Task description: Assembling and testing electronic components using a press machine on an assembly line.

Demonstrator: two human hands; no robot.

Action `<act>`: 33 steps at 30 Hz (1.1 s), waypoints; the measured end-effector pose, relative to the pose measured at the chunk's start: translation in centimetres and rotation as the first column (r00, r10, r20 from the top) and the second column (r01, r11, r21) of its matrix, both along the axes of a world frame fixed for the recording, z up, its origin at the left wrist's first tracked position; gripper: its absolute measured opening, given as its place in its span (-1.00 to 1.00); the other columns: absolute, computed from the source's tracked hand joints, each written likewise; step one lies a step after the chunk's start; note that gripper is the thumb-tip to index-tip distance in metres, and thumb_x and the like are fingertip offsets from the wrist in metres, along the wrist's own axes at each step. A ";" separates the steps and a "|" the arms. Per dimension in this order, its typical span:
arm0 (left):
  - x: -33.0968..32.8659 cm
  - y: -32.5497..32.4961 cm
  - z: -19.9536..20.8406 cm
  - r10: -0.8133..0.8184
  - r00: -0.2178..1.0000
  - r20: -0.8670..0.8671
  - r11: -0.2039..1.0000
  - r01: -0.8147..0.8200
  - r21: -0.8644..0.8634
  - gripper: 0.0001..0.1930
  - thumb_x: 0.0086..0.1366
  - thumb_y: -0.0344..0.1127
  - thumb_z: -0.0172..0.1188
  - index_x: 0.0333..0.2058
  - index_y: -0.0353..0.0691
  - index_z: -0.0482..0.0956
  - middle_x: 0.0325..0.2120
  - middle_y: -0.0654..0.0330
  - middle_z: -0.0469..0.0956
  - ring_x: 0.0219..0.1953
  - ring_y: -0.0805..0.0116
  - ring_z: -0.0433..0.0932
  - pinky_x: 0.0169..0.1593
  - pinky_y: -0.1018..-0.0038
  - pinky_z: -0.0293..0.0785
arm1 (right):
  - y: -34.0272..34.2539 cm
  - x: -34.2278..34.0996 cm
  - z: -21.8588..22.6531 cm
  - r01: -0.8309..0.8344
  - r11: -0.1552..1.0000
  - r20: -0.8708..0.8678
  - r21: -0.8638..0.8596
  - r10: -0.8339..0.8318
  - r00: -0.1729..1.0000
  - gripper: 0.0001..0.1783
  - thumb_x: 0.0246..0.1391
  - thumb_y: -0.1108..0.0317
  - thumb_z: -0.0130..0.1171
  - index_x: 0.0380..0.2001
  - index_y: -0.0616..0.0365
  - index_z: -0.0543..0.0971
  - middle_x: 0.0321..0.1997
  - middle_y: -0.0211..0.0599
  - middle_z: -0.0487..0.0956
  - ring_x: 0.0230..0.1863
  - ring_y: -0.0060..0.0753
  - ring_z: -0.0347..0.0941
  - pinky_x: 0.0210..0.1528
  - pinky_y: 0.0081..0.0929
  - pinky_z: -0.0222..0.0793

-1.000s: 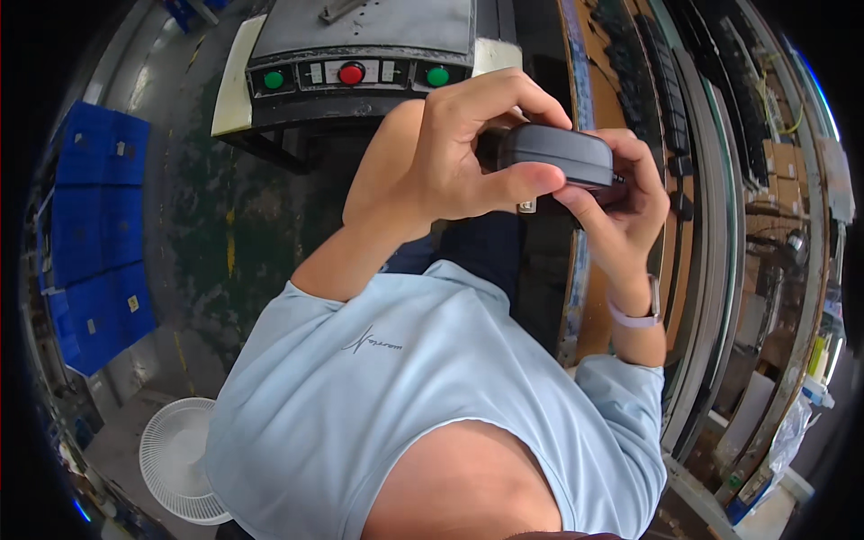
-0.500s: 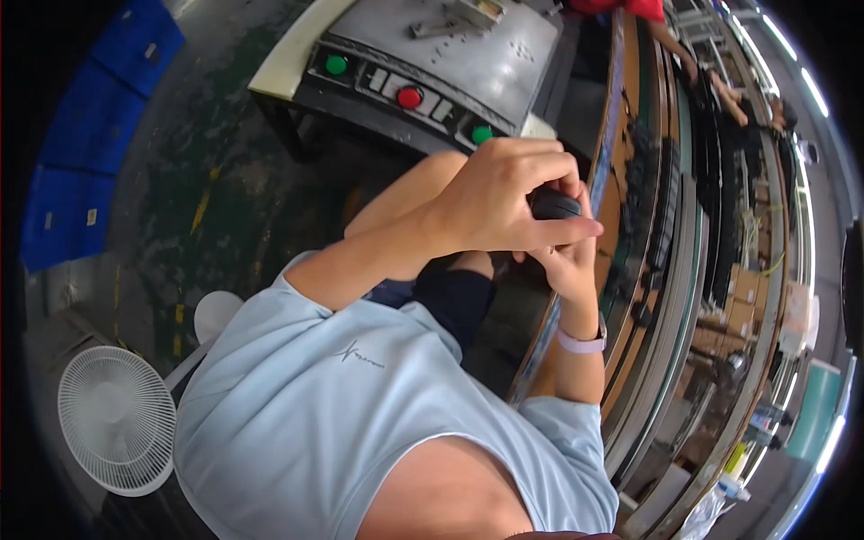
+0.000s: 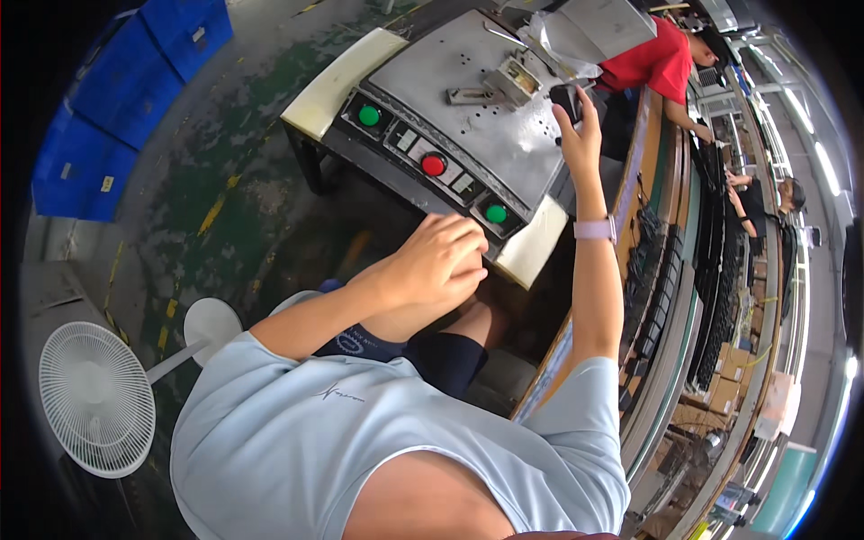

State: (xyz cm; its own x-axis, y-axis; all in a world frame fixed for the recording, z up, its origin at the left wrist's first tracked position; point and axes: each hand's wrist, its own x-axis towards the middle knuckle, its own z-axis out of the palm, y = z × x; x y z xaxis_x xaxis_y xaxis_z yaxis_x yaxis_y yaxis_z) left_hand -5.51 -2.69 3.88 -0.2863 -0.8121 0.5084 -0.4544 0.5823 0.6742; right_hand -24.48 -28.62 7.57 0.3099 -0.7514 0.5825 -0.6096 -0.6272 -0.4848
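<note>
My right hand (image 3: 580, 135) is stretched forward over the right side of the metal-topped machine (image 3: 432, 67). Between its thumb and fingers is a small black rounded piece (image 3: 565, 97), whose kind I cannot make out. Close to my knee, just before the machine's front panel, my left hand (image 3: 447, 259) is closed with its fingers curled inward; whatever is inside is hidden. A metal fixture (image 3: 513, 83) stands on the machine top. Along the front panel are a red button (image 3: 433, 164) and two green buttons (image 3: 369, 115).
On the right runs a long conveyor line (image 3: 661, 351) with black parts and cartons. A person in red (image 3: 652, 63) works beyond the machine, and another person (image 3: 751, 202) across the line. Blue bins (image 3: 112, 117) and a white fan (image 3: 97, 400) stand on the left.
My hands have separated. The right one has reached forward over the machine with the black piece; the left has dropped toward my knee. The view has shifted, showing more of the machine.
</note>
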 end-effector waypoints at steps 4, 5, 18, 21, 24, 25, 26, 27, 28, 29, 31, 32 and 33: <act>1.2 0.5 -0.8 0.031 0.992 -0.120 0.999 -0.027 0.035 -0.77 0.21 -0.34 0.16 -0.19 -0.30 0.48 -0.20 0.15 0.48 -0.22 0.25 0.47 -0.10 0.39 0.38 | -4.2 3.6 -0.3 -0.140 0.988 -0.300 -0.057 0.117 0.947 -0.43 0.22 0.16 0.12 0.27 -0.02 0.33 0.00 -0.11 0.50 -0.09 -0.06 0.46 -0.04 -0.33 0.38; 1.5 0.2 -0.9 0.028 0.986 -0.162 0.999 -0.022 0.041 -0.78 0.20 -0.35 0.15 -0.19 -0.29 0.48 -0.20 0.15 0.48 -0.22 0.25 0.46 -0.09 0.39 0.38 | -4.9 4.0 -0.3 -0.177 0.981 -0.398 -0.074 0.133 0.908 -0.41 0.20 0.14 0.13 0.28 -0.06 0.33 0.04 -0.07 0.49 -0.07 0.00 0.45 -0.02 -0.30 0.38; 11.7 -9.1 -5.2 0.538 0.817 -0.209 0.841 -0.535 0.073 -0.83 0.24 -0.43 0.15 -0.51 -0.30 0.39 -0.59 0.18 0.39 -0.57 0.26 0.33 -0.43 0.38 0.30 | 9.7 0.4 2.1 0.025 0.911 -0.661 0.413 0.280 0.696 0.11 -0.17 0.03 0.43 0.43 -0.21 0.06 0.47 -0.16 0.07 0.44 0.05 0.06 0.30 -0.08 0.20; 12.9 -11.3 -6.2 0.417 0.899 -0.130 0.909 -0.414 0.051 -0.86 0.22 -0.37 0.21 -0.44 -0.29 0.46 -0.52 0.18 0.47 -0.54 0.24 0.39 -0.39 0.40 0.36 | 14.9 -1.1 -2.6 0.205 0.975 -0.808 0.089 -0.050 0.588 0.08 -0.19 0.09 0.42 0.41 -0.19 0.10 0.47 -0.16 0.07 0.49 -0.07 -0.05 0.32 -0.05 0.15; 14.5 -10.5 -7.3 0.438 0.876 -0.201 0.893 -0.398 0.210 -0.83 0.30 -0.25 0.18 -0.34 -0.25 0.56 -0.47 0.23 0.56 -0.47 0.37 0.46 -0.33 0.47 0.40 | 18.7 -2.6 -2.2 0.287 0.958 -0.706 0.014 -0.194 0.681 -0.03 -0.18 0.15 0.40 0.34 -0.10 0.21 0.43 -0.14 0.14 0.44 -0.10 0.03 0.32 -0.09 0.14; 14.6 -8.8 -6.5 0.499 0.832 -0.244 0.859 -0.438 0.263 -0.79 0.34 -0.20 0.15 -0.33 -0.23 0.57 -0.48 0.25 0.58 -0.46 0.41 0.47 -0.31 0.49 0.40 | 20.3 -3.7 -0.9 0.249 0.968 -0.616 0.022 -0.183 0.766 -0.09 -0.19 0.18 0.40 0.30 -0.02 0.28 0.39 -0.14 0.19 0.40 -0.07 0.11 0.31 -0.12 0.14; 15.2 -7.2 -6.8 0.552 0.791 -0.264 0.826 -0.476 0.301 -0.79 0.34 -0.21 0.14 -0.33 -0.24 0.56 -0.53 0.26 0.54 -0.50 0.45 0.42 -0.35 0.54 0.36 | 21.8 -5.5 0.9 0.289 0.954 -0.485 0.080 -0.216 0.847 -0.16 -0.19 0.19 0.40 0.23 0.04 0.34 0.33 -0.13 0.27 0.32 -0.03 0.19 0.28 -0.15 0.18; 14.3 -5.3 -5.8 0.514 0.753 -0.411 0.850 -0.383 0.361 -0.76 0.37 -0.23 0.09 -0.45 -0.24 0.45 -0.64 0.34 0.37 -0.57 0.53 0.26 -0.44 0.60 0.22 | 23.5 -7.9 2.6 0.317 0.939 -0.345 0.129 -0.257 0.903 -0.22 -0.20 0.20 0.40 0.17 0.11 0.41 0.27 -0.12 0.34 0.25 0.00 0.28 0.25 -0.18 0.21; 13.5 -3.1 -5.5 0.465 0.782 -0.416 0.869 -0.312 0.384 -0.73 0.39 -0.25 0.06 -0.50 -0.19 0.37 -0.66 0.39 0.26 -0.59 0.58 0.16 -0.47 0.61 0.11 | 24.9 -11.7 3.7 0.421 0.906 -0.292 0.042 -0.392 0.873 -0.30 -0.18 0.19 0.40 0.08 0.19 0.47 0.16 -0.09 0.44 0.15 0.04 0.35 0.18 -0.18 0.29; 12.8 -1.2 -5.3 0.422 0.803 -0.421 0.879 -0.248 0.407 -0.69 0.41 -0.26 0.03 -0.55 -0.14 0.29 -0.68 0.43 0.15 -0.60 0.63 0.06 -0.50 0.62 0.00 | 27.4 -15.9 4.3 0.618 0.785 -0.327 -0.030 -0.592 0.736 -0.28 -0.18 0.14 0.41 0.06 0.23 0.47 0.12 -0.02 0.45 0.12 0.03 0.36 0.14 -0.15 0.32; 11.9 1.4 -7.6 0.362 0.874 -0.323 0.856 -0.174 0.487 -0.63 0.42 -0.26 0.02 -0.59 -0.15 0.22 -0.68 0.43 0.10 -0.59 0.61 0.01 -0.51 0.59 -0.03 | 33.6 -23.0 6.0 0.952 0.304 -0.487 -0.017 -0.835 0.258 -0.20 -0.20 0.03 0.45 0.04 0.33 0.45 0.08 0.12 0.46 0.09 0.02 0.38 0.12 -0.11 0.34; 11.6 2.5 -9.0 0.351 0.893 -0.280 0.826 -0.154 0.542 -0.62 0.41 -0.27 0.03 -0.60 -0.19 0.21 -0.68 0.41 0.10 -0.59 0.58 0.01 -0.49 0.58 0.01 | 35.9 -25.7 6.3 0.998 -0.051 -0.634 0.023 -0.773 -0.025 -0.14 -0.22 -0.03 0.48 0.03 0.39 0.44 0.07 0.19 0.45 0.08 0.02 0.39 0.12 -0.10 0.34; 10.8 3.1 -10.1 0.337 0.895 -0.291 0.826 -0.133 0.547 -0.62 0.41 -0.27 0.03 -0.60 -0.19 0.21 -0.68 0.41 0.10 -0.59 0.58 0.01 -0.49 0.58 0.01 | 37.9 -28.9 5.4 0.998 -0.068 -0.636 0.009 -0.770 -0.047 -0.14 -0.22 -0.03 0.48 0.03 0.39 0.44 0.07 0.19 0.45 0.08 0.02 0.39 0.12 -0.10 0.34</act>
State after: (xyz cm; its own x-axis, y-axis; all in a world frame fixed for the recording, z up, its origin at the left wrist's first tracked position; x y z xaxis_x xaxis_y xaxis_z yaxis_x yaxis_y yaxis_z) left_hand 5.24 0.43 -6.25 0.0680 -0.9970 0.0382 -0.1979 0.0240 0.9799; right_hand -53.40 9.25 12.96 -0.7936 -0.5569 0.2452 -0.5727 0.8197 0.0080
